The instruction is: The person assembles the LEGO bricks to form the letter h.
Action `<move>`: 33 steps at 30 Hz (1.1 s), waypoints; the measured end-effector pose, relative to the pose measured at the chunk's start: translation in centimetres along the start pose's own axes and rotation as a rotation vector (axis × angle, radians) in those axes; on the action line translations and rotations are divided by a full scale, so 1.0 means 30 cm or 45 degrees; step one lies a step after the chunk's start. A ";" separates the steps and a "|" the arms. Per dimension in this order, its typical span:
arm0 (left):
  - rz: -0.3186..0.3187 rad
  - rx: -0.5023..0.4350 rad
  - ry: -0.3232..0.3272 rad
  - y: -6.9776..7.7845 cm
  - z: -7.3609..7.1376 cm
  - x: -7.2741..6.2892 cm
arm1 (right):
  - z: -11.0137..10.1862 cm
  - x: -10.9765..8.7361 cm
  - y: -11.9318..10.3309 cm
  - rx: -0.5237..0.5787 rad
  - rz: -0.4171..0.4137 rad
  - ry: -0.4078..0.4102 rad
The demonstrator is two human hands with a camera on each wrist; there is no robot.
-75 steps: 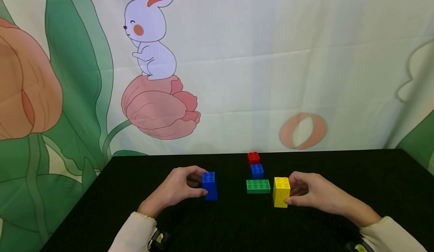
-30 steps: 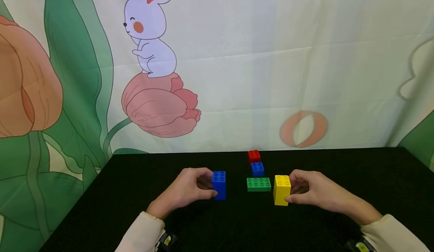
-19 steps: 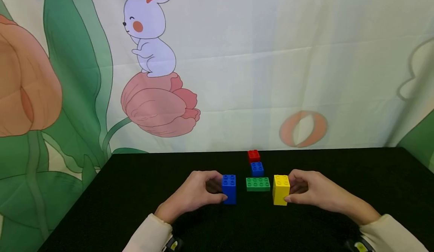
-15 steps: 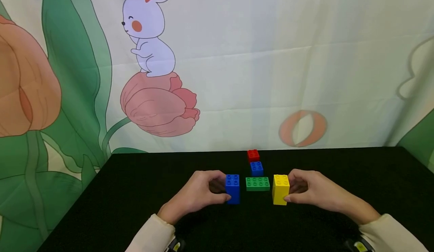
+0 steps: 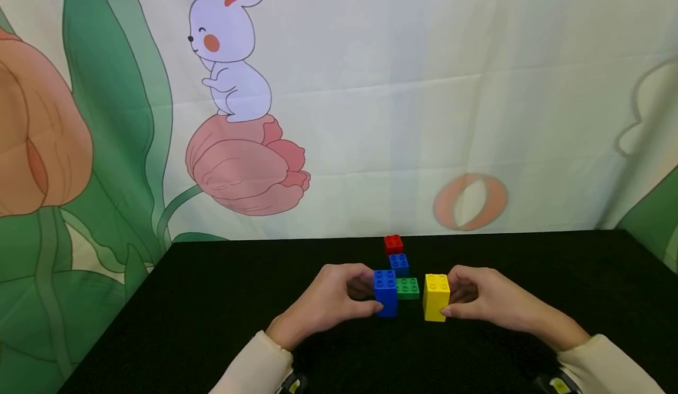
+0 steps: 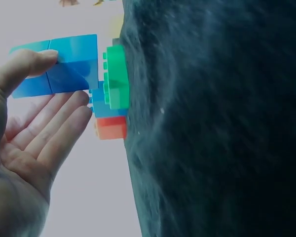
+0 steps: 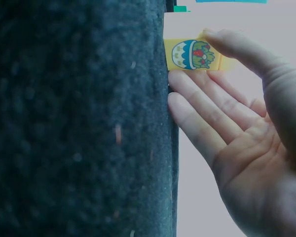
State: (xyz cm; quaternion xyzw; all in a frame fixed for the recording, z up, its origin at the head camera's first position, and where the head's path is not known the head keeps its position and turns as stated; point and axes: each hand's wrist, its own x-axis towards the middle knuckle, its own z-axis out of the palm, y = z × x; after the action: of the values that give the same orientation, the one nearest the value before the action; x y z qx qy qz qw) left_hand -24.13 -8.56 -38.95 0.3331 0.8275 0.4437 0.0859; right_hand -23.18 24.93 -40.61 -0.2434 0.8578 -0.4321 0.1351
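My left hand (image 5: 336, 297) pinches a tall blue stack of two building bricks (image 5: 386, 295) between thumb and fingers. In the left wrist view, a gap shows between this blue stack (image 6: 71, 64) and the black tabletop, so it is held up. It covers the left part of a green brick (image 5: 408, 288) in the head view. On the other side, my right hand (image 5: 492, 297) grips a tall yellow brick piece (image 5: 436, 298) that stands upright, right of the green brick. A printed picture (image 7: 192, 54) shows on the yellow piece in the right wrist view.
Behind the green brick lie a small blue brick (image 5: 399, 264) and a red brick (image 5: 393, 244), in a row going back. The black cloth-covered table (image 5: 238, 276) ends at a printed curtain (image 5: 360, 146).
My left hand has carried the blue stack steadily to the right, from well left of the green brick to partly in front of it. My right hand and the yellow piece have stayed put.
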 end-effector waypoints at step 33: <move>-0.164 -0.008 -0.082 0.009 0.077 0.078 | -0.001 0.003 0.000 0.003 -0.016 -0.007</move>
State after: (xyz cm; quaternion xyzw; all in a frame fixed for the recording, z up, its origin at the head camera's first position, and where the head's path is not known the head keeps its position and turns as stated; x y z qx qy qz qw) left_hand -24.78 -5.42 -39.76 0.2930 0.8426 0.4290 0.1420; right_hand -23.27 24.91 -40.59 -0.2497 0.8554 -0.4332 0.1350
